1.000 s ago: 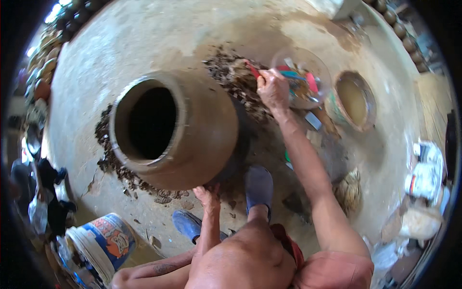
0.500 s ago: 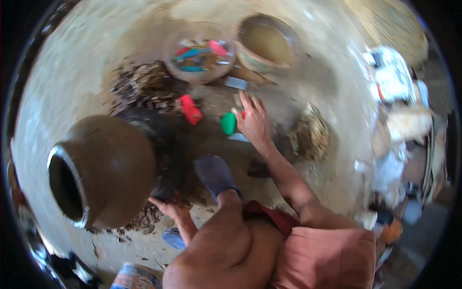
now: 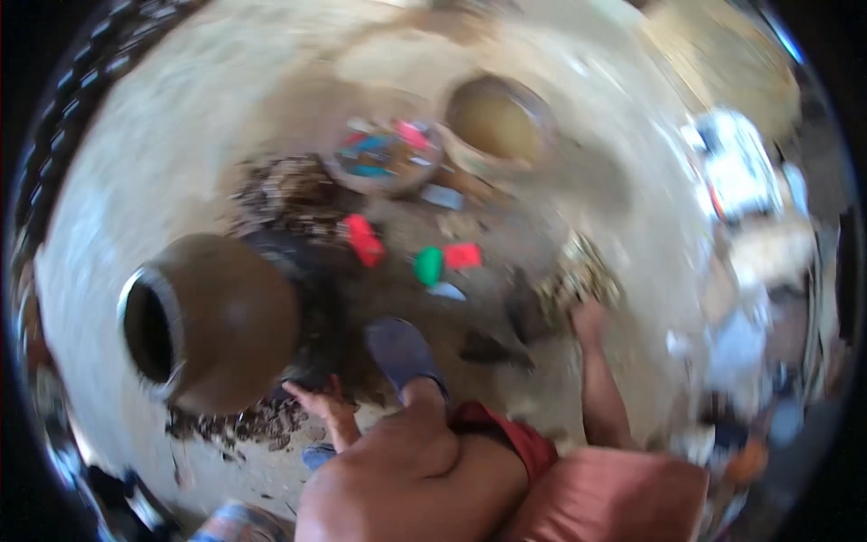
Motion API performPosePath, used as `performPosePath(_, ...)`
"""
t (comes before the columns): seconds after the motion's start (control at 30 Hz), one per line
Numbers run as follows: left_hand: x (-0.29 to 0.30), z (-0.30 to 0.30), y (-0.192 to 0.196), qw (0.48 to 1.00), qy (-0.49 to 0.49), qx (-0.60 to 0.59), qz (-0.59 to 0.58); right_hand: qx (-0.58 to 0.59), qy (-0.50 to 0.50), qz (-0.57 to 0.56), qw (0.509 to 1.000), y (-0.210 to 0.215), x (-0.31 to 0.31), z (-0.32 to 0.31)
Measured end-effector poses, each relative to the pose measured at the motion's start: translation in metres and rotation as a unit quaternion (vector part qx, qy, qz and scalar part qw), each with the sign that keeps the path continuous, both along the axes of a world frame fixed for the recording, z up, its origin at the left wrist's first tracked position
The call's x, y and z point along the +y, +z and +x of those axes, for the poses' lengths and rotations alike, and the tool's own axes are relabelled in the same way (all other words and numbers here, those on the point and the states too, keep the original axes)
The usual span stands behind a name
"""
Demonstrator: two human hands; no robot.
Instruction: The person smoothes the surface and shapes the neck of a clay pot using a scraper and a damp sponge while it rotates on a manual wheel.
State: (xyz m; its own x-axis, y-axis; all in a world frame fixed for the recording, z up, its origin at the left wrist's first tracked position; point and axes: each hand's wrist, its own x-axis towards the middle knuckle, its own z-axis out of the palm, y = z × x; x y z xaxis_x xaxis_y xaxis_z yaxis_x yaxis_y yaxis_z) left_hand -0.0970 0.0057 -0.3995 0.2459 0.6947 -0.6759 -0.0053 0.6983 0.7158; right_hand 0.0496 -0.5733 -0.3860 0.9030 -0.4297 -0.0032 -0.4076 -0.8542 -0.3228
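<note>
A big brown clay pot point(image 3: 226, 316) lies tilted on the floor with its mouth facing left. My left hand point(image 3: 318, 404) rests at its lower right base with the fingers spread and holds nothing. My right hand point(image 3: 588, 318) reaches out to the right and ends just below a pale fibrous clump point(image 3: 578, 275). Motion blur hides its fingers. A red piece point(image 3: 364, 239), a green piece point(image 3: 428, 265) and a flat red piece point(image 3: 462, 256) lie on the floor between the pot and my right hand.
A shallow bowl of coloured tools point(image 3: 384, 154) and a bowl of brownish liquid point(image 3: 497, 117) stand further out. My blue shoe point(image 3: 402, 352) is planted beside the pot. Dark clay crumbs point(image 3: 244, 423) ring the pot's base. Blurred clutter point(image 3: 741, 181) lines the right side.
The view has swung and blurred. My right hand has left the green piece and moved right to the fibrous clump. My left hand stays at the pot's base.
</note>
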Motion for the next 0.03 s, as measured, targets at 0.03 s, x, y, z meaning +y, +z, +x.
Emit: performPosePath(0.03,-0.0076,0.008,-0.0009,1.0,0.019,0.015,0.006,-0.02,0.045,0.02,0.999,-0.0064,0.0299,0.0524)
